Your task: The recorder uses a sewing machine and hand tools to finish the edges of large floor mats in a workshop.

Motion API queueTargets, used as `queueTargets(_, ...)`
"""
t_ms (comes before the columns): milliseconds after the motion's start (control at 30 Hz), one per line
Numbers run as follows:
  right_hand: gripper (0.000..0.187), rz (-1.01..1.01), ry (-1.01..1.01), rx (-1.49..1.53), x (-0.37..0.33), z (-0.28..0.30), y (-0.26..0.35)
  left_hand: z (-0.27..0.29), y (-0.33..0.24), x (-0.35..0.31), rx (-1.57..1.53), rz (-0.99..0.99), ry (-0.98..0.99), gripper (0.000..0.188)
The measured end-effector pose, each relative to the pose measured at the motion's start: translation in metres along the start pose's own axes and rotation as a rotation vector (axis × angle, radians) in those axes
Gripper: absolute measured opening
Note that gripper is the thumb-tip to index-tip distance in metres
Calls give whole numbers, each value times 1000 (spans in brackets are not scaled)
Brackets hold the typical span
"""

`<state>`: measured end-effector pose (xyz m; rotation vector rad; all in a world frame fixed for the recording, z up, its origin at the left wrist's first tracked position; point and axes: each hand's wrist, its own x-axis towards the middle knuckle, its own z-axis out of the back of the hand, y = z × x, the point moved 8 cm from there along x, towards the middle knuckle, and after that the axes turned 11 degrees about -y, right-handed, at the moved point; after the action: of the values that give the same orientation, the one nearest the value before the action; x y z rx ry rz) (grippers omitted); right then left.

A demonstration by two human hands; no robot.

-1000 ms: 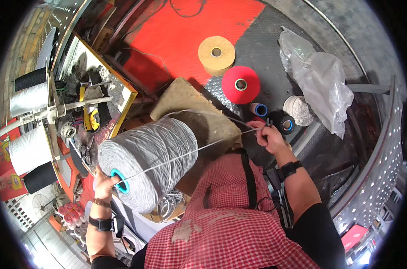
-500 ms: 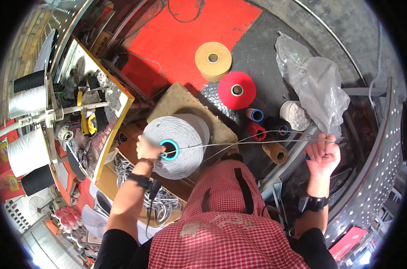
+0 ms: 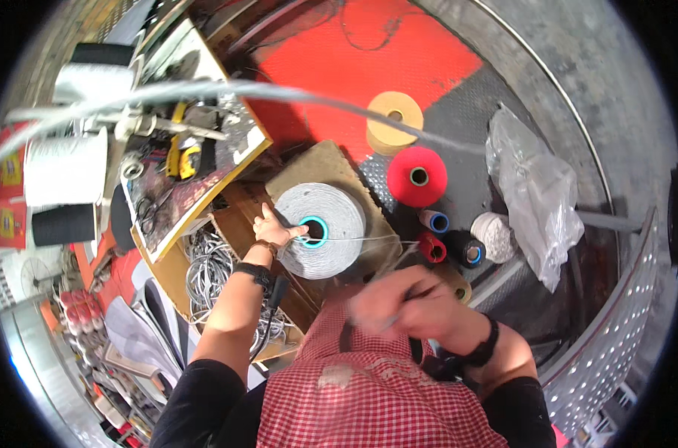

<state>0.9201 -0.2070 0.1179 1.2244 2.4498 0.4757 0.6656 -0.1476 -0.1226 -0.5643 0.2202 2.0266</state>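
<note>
A large grey yarn spool (image 3: 339,250) with a turquoise core ring stands on a worn brown board (image 3: 309,158). My left hand (image 3: 274,228) rests against its left side, fingers spread and thumb toward the core. From the core a thin strand of grey yarn (image 3: 369,239) runs right across the spool. Over my lap, in front of the red checked apron (image 3: 354,388), my right hand (image 3: 410,305) is blurred with its fingers curled in; what they hold is too smeared to tell. A blurred grey strand (image 3: 294,91) arcs high across the view.
Beyond the spool stand a tan cone (image 3: 392,140), a red cone (image 3: 406,190) and several small spools. Plastic sheeting (image 3: 533,194) lies at right beside a perforated metal panel (image 3: 600,328). At left are a tool-strewn table (image 3: 204,160) and a box of tangled grey yarn (image 3: 208,276).
My right hand has swung from the far right, where it held the stretched yarn, in to my lap. The left hand's fingers have spread at the spool. The view has shifted.
</note>
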Motion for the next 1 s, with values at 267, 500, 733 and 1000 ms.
queueTargets(267, 14, 156, 362, -2013, 94, -24, -105, 75, 114, -35, -1504, 54, -377, 17)
queueTargets(500, 24, 268, 12, -1720, 111, -96, -44, 195, 70, -148, -1749, -385, -343, 37)
queueTargets(733, 21, 773, 275, -1562, 92, -190, -46, 237, 37, -198, -1839, -498, -212, 37)
queueTargets(1000, 21, 22, 979, -1719, 45, -261, -112, 241, -12, -183, -1705, -607, 305, 29)
